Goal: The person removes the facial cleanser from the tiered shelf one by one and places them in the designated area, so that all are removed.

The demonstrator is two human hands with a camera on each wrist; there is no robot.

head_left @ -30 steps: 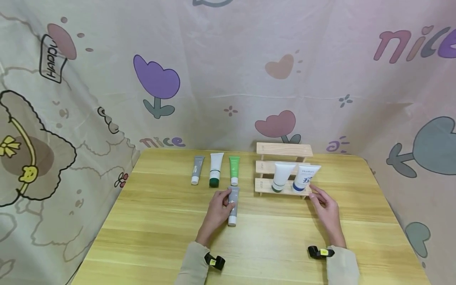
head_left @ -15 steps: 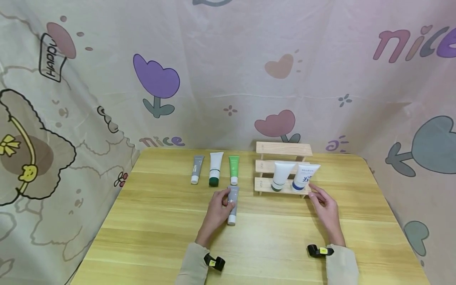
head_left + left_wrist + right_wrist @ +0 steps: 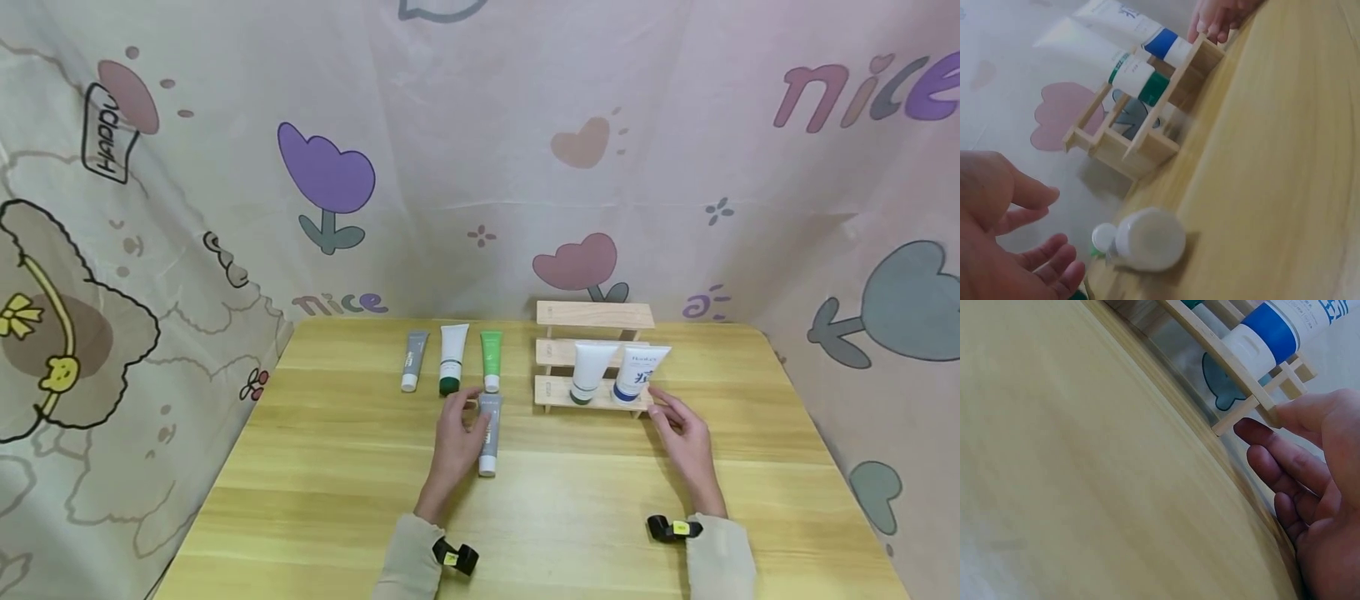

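Observation:
A grey tube with a white cap (image 3: pixel 489 433) lies in front of the green tube (image 3: pixel 491 358). My left hand (image 3: pixel 459 437) is just left of the grey tube, fingers spread and relaxed, overlapping its edge in the head view. In the left wrist view, a gap shows between these fingers and the white cap (image 3: pixel 1150 239). My right hand (image 3: pixel 684 442) pinches the right end of the lowest shelf of a three-tier wooden rack (image 3: pixel 555 392). On that shelf, a white tube with a green cap (image 3: pixel 594 367) and a white tube with a blue band (image 3: pixel 1272 334) stand cap-down, leaning back.
Behind the left hand, a smaller grey tube (image 3: pixel 414 360) and a large white tube with a dark green cap (image 3: pixel 453 354) lie in a row with the green tube. A patterned cloth (image 3: pixel 450 167) hangs behind the wooden table (image 3: pixel 330 467).
My left hand has let go of the grey tube, its fingers spreading and shifting slightly left. The tube stays in place on the table. My right hand keeps its hold on the rack.

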